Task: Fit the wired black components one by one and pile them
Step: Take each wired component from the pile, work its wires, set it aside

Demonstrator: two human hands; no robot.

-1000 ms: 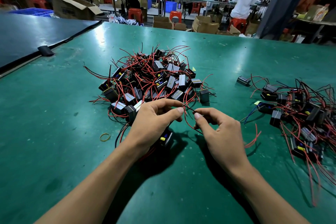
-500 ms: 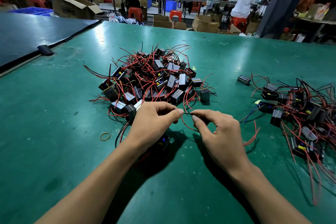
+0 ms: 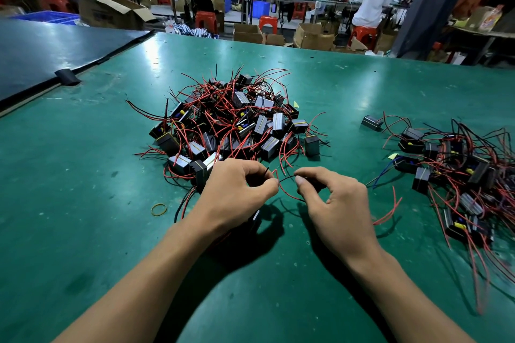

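- Black wire [image 3: 287, 176] pinched between your left fingers [image 3: 270, 186] and right fingers [image 3: 300, 181], both gripping it.
- Wired component [image 3: 255, 216] sits beneath left fingers; pile [image 3: 237, 122] just beyond.
- Likely mid-fitting; next, seat wire precisely.

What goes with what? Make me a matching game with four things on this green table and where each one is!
Things
1. big heap of black box components with red wires
2. yellow rubber band loop
3. smaller scattered pile of black wired components
4. thin black wire

Places
A. far right of the green table
B. pinched between the left hand and right hand
C. flat on the table, left of the left forearm
D. middle of the table, beyond the hands

Pairs: 1-D, 2-C, 3-A, 4-B
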